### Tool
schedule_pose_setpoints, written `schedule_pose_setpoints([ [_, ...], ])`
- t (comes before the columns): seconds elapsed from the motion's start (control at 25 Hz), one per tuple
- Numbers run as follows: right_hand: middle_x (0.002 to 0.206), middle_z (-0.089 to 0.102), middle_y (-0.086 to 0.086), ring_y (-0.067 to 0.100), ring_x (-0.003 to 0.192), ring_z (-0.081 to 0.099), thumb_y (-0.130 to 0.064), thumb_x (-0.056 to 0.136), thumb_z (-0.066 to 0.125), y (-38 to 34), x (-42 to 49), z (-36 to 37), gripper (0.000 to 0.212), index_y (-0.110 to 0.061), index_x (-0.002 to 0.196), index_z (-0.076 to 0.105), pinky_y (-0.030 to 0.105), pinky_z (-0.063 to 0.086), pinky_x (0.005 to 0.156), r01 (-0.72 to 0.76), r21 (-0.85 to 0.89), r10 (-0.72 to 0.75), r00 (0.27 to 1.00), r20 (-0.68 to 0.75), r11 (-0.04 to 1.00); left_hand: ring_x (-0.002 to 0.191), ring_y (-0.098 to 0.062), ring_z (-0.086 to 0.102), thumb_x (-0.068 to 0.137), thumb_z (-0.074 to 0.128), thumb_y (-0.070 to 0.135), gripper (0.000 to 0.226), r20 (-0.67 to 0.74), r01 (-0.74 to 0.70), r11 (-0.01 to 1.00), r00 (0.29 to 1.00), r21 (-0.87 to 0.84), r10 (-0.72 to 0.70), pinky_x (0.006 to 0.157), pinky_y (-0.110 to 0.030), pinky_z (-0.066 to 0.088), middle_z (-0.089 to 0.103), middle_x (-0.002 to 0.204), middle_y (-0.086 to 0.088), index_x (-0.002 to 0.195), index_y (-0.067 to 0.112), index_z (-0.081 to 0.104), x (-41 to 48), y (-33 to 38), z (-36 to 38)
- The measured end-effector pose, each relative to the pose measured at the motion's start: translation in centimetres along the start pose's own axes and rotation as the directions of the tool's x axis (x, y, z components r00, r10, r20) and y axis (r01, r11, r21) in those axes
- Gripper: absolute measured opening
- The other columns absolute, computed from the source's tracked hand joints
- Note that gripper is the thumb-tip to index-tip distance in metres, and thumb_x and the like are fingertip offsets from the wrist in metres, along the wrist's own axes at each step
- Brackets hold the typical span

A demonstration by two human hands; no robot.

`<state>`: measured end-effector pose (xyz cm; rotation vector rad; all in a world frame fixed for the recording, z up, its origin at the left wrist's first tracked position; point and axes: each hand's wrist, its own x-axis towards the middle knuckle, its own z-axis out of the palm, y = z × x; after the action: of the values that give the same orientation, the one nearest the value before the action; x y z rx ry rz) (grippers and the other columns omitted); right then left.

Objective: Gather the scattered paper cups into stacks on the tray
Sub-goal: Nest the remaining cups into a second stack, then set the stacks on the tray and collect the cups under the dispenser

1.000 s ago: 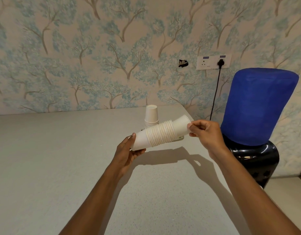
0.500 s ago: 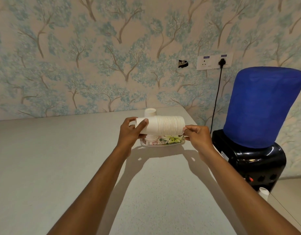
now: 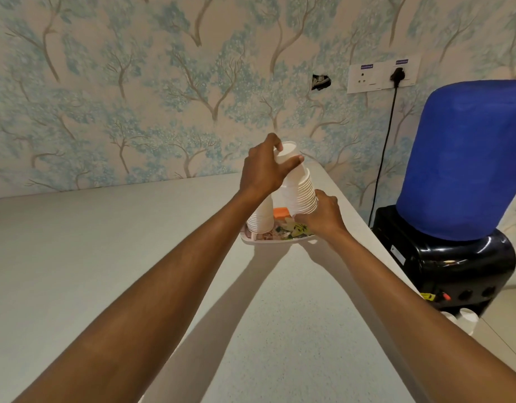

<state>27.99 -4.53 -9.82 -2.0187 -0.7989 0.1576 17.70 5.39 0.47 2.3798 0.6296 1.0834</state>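
A tall stack of white paper cups point(image 3: 301, 193), upside down, stands nearly upright over the floral tray point(image 3: 275, 242) near the table's far right corner. My left hand point(image 3: 265, 167) grips the stack's top end. My right hand point(image 3: 320, 215) holds its lower rim just above the tray. A shorter upside-down cup stack point(image 3: 261, 218) stands on the tray's left side, partly behind my left wrist. An orange patch point(image 3: 280, 212) shows on the tray between the two stacks.
The grey table point(image 3: 105, 257) runs to a wallpapered wall. Right of the table stands a black water dispenser point(image 3: 454, 266) with a blue-covered bottle point(image 3: 466, 158). Two white cups point(image 3: 467, 318) sit on the floor by the dispenser.
The stack was held horizontally between both hands above the tray. It has been turned upright and lowered toward the tray's right side, left hand at the top, right hand at the bottom.
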Motion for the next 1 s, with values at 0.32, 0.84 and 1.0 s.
schedule_pose_setpoints([
  [0.32, 0.116, 0.068, 0.008, 0.026, 0.103, 0.065, -0.041, 0.060, 0.088, 2.3, 2.5, 2.0, 0.068, -0.012, 0.115, 0.061, 0.031, 0.050, 0.074, -0.007, -0.106, 0.018, 0.994, 0.105, 0.994, 0.103, -0.024, 0.063, 0.087, 0.067, 0.044, 0.041, 0.182, -0.141, 0.971, 0.978, 0.191, 0.106, 0.090, -0.045, 0.048, 0.071, 0.113, -0.007, 0.111, 0.011, 0.070, 2.6, -1.4, 2.0],
  [0.84, 0.125, 0.054, 0.011, 0.031, 0.118, 0.052, -0.063, 0.062, 0.078, 4.1, 3.0, 2.6, 0.076, -0.018, 0.120, 0.058, 0.049, 0.045, 0.098, 0.026, -0.318, 0.022, 0.989, 0.147, 0.948, 0.118, -0.023, 0.054, 0.090, 0.063, 0.046, 0.036, 0.181, -0.136, 0.953, 0.980, 0.272, 0.088, 0.098, -0.044, 0.034, 0.067, 0.123, 0.000, 0.110, 0.018, 0.071, 3.0, -4.1, 4.3],
  [1.0, 0.127, 0.054, 0.012, 0.032, 0.121, 0.051, -0.058, 0.067, 0.078, 4.7, 2.9, 2.0, 0.072, -0.016, 0.122, 0.058, 0.049, 0.045, 0.099, 0.061, -0.276, 0.001, 0.976, 0.219, 0.959, 0.119, -0.023, 0.054, 0.090, 0.061, 0.046, 0.040, 0.190, -0.157, 0.941, 0.976, 0.299, 0.102, 0.100, -0.043, 0.032, 0.066, 0.125, -0.001, 0.117, 0.016, 0.068, 2.6, -3.8, 3.8],
])
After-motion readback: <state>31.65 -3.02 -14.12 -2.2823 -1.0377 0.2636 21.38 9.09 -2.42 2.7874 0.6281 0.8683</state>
